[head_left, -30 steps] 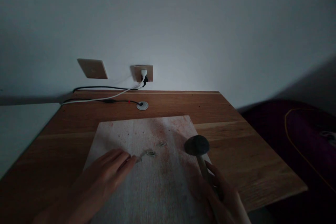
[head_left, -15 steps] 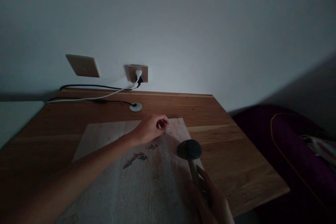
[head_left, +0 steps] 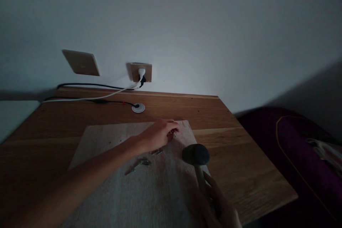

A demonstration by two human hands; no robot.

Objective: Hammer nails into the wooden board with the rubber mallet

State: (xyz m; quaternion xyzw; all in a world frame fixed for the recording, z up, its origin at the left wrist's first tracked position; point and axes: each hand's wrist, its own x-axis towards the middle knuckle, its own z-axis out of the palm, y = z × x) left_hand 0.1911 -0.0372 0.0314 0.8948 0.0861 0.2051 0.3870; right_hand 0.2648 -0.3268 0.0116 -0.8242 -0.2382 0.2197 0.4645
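Note:
My right hand [head_left: 217, 203] is wrapped round the handle of a rubber mallet [head_left: 196, 154], whose dark head is raised over the right side of a pale wooden board [head_left: 120, 199]. Near the board's far right corner, my left hand [head_left: 165, 131] has its fingers pinched together. A small shiny fastener shows at the fingertips, mostly hidden by them. Below the left wrist, several small metal fasteners [head_left: 145, 162] lie loose on the board; the dim light hides their exact kind.
The board lies on a wooden table [head_left: 256, 171]. Behind it are a round cable grommet [head_left: 138, 108], black and white cables [head_left: 104, 96] and a wall socket [head_left: 135, 73] with plugs in it. A purple cushioned surface [head_left: 299, 146] is beyond the table's right edge.
My left hand has moved slightly right and down, its fingers now lower on the board with a shiny bit at their tips. The mallet has shifted slightly right in my right hand.

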